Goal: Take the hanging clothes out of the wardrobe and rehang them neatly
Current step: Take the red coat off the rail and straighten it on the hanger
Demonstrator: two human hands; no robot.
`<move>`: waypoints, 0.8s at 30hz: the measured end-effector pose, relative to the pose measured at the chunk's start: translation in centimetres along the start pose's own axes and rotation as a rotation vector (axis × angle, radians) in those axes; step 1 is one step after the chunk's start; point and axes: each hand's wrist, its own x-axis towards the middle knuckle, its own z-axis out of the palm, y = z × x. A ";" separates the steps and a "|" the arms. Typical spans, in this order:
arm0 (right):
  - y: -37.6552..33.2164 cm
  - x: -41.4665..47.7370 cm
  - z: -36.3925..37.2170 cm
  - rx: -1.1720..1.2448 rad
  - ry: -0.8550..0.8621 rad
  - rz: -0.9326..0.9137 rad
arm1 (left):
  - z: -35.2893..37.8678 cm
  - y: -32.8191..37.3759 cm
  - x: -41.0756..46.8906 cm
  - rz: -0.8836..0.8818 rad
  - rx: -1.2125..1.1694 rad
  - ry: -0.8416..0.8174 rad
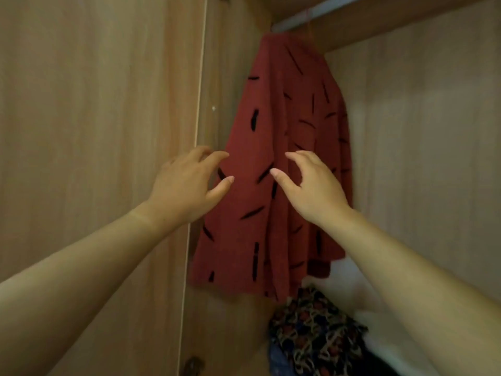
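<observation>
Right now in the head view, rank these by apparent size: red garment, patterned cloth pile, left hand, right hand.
1. red garment, by far the largest.
2. patterned cloth pile, cut off by the frame's bottom edge.
3. left hand and right hand: alike in size, so tied; both are nearer the camera than the clothes.

Rust-red garment (273, 169) with black dashes; multicoloured patterned cloth (314, 329) below.

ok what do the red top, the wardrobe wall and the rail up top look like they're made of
Red top: soft matte cloth, going by its loose hanging folds. Wardrobe wall: wood-grain board, perhaps laminate, smooth with streaky grain. Rail: pale grey, possibly metal; too blurred to be sure.
</observation>
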 end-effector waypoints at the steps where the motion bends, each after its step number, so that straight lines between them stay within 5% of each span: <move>1: -0.6 1.8 0.6 0.022 0.026 0.004 | 0.0 -0.6 0.8 -0.011 -0.007 0.010; 11: -1.8 11.7 4.8 0.200 0.208 0.225 | 3.5 -4.7 5.2 -0.068 -0.143 -0.011; 24: 9.1 7.2 -6.6 0.090 0.370 0.158 | 9.0 3.6 13.6 0.126 -0.500 0.081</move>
